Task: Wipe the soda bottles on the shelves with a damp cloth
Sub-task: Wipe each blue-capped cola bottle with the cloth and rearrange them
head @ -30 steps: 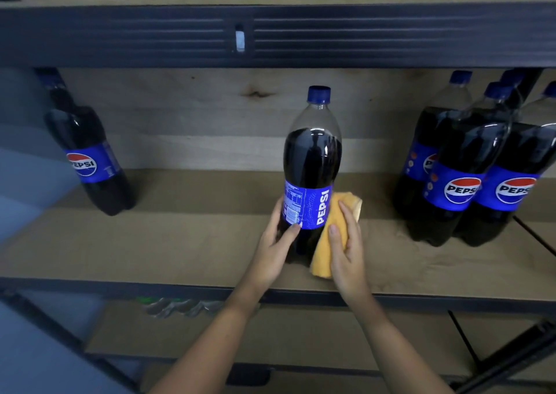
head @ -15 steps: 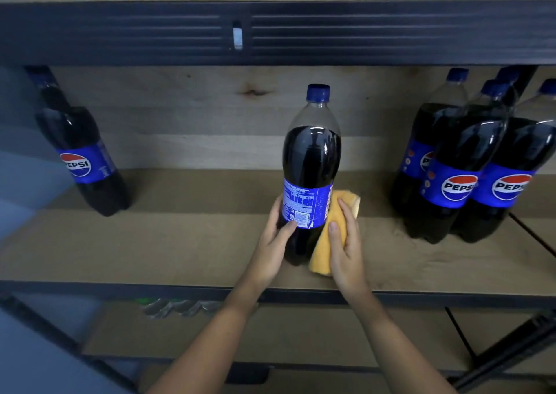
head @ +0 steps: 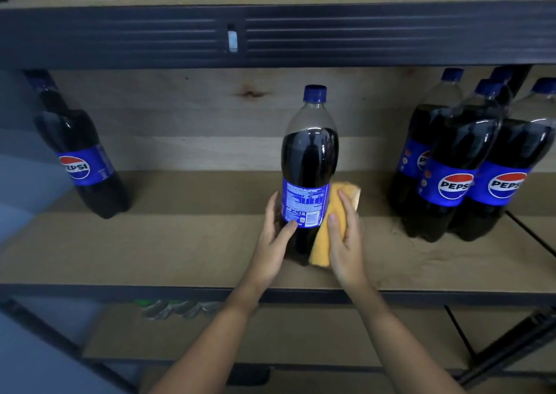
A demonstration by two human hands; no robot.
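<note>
While the bottle [head: 310, 168] stands mid-shelf [head: 180, 243], left hand [head: 272, 243] fingers curl round its label; right hand [head: 346, 240] presses the soft cloth [head: 323, 243] flat against it; full, heavy, slick plastic, best steadied low.

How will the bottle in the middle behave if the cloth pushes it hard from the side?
The bottle is tall, narrow and nearly full, so it is probably heavy but could tip. The left hand steadies it against the cloth. Its smooth plastic may be slippery when damp.
</note>
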